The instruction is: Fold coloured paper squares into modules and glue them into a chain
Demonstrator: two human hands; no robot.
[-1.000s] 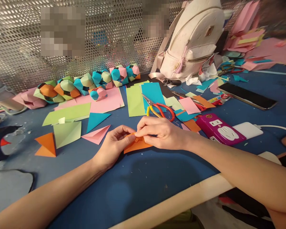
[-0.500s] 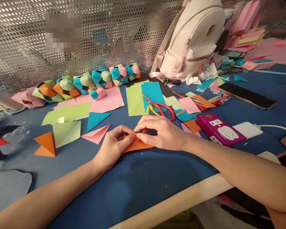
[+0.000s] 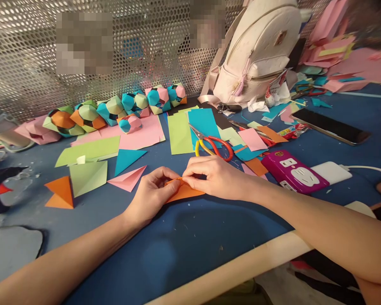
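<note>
My left hand (image 3: 152,192) and my right hand (image 3: 214,176) meet over a folded orange paper (image 3: 186,192) lying on the blue table (image 3: 178,241). Both hands pinch its upper edge, fingers curled and pressed together. To the left lie folded triangles: pink (image 3: 127,178), teal (image 3: 127,159), green (image 3: 88,176) and orange (image 3: 61,191). Red and yellow scissors (image 3: 211,144) lie just beyond my right hand.
A row of folded paper balls (image 3: 114,110) lines the perforated metal screen (image 3: 139,46). A white backpack (image 3: 257,51), a phone (image 3: 332,126), a purple power strip (image 3: 294,171) and loose coloured sheets (image 3: 190,127) lie at the back and right. The table's pale edge (image 3: 241,264) runs near me.
Both hands stay on the orange paper; the right fingers have shifted slightly along its top edge and the fold lies flatter.
</note>
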